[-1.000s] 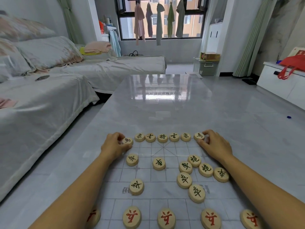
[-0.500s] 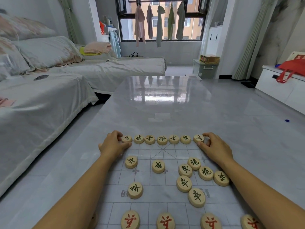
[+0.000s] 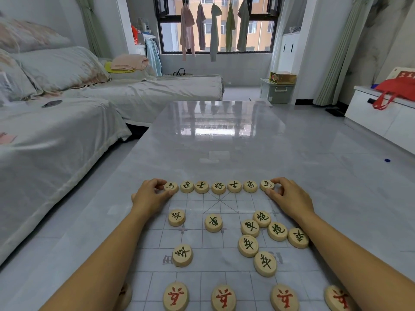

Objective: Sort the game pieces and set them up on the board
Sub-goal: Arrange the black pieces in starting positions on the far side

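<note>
Back-row placement is judged under way: the left hand (image 3: 150,196) and right hand (image 3: 289,196) are each pinched on an end horse piece (image 3: 171,186) (image 3: 267,184) on the board (image 3: 197,239); chariots (image 3: 213,222) are judged needed next at the corners.

Hands (image 3: 150,196) on end pieces (image 3: 171,186)

Pale wooden discs with black characters (image 3: 218,187) are lining the far row; red-marked discs (image 3: 175,296) are sitting nearest, on a white board gridded in grey (image 3: 195,234).
</note>
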`<state>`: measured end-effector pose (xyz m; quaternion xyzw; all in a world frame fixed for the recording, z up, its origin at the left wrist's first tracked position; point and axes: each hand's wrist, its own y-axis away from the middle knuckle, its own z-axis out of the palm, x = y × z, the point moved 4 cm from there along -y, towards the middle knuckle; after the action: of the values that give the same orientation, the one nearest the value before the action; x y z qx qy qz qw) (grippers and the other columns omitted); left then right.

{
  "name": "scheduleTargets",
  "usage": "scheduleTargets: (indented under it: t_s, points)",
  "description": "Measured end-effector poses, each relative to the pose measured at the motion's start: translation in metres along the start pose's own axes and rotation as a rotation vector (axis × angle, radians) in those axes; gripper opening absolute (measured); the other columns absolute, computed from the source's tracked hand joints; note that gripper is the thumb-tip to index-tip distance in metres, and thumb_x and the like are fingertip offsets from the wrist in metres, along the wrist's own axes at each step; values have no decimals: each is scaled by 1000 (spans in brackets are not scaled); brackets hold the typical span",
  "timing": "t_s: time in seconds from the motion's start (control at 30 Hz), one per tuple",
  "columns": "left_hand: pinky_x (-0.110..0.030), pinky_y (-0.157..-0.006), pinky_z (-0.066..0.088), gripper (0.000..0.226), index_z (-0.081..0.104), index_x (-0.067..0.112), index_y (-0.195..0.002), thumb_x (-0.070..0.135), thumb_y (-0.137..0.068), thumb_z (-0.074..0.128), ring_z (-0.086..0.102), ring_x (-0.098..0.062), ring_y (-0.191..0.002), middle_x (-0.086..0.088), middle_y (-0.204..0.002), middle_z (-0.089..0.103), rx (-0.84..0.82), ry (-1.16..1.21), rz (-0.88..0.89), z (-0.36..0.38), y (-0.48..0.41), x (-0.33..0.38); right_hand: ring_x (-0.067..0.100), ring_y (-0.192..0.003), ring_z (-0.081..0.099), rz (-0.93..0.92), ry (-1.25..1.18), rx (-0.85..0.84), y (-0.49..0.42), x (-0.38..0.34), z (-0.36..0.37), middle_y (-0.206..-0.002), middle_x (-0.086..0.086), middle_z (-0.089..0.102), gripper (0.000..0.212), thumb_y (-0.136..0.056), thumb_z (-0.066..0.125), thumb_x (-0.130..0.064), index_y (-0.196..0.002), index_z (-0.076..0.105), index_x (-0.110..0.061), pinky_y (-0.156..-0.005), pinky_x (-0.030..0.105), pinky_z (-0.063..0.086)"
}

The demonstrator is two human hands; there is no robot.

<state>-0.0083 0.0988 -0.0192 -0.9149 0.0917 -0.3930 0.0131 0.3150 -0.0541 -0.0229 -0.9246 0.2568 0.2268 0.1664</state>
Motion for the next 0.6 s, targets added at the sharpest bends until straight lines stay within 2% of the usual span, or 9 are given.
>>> scheduleTargets:
  t_s: [0.17, 0.47, 0.6]
  points:
    - [-36, -92, 32, 32, 63, 21, -103, 39, -77, 70, 49, -12, -87, -1, -107, 59, 57, 9, -12, 1, 0, 2, 19, -86, 52, -2, -8, 5, -1, 0, 0, -87, -2, 53, 37, -85, 55, -47, -116, 55, -25, -70, 30, 37]
    - [-35, -91, 31, 36, 62, 21, -109, 40, -79, 67, 49, -12, -89, -2, -110, 58, 73, -28, 1, 2, -1, 1, 19, -84, 52, -13, -4, 8, -1, 0, 0, -86, -2, 54, 38, -85, 55, -46, -116, 55, -24, -69, 31, 37]
    - [-33, -87, 28, 36, 60, 23, -115, 40, -83, 63, 53, -17, -98, -2, -112, 56, 56, -75, 4, 2, -1, 3, 19, -84, 52, -13, -2, 10, 0, 0, 0, -86, -2, 53, 38, -86, 55, -46, -116, 55, -24, -69, 30, 36]
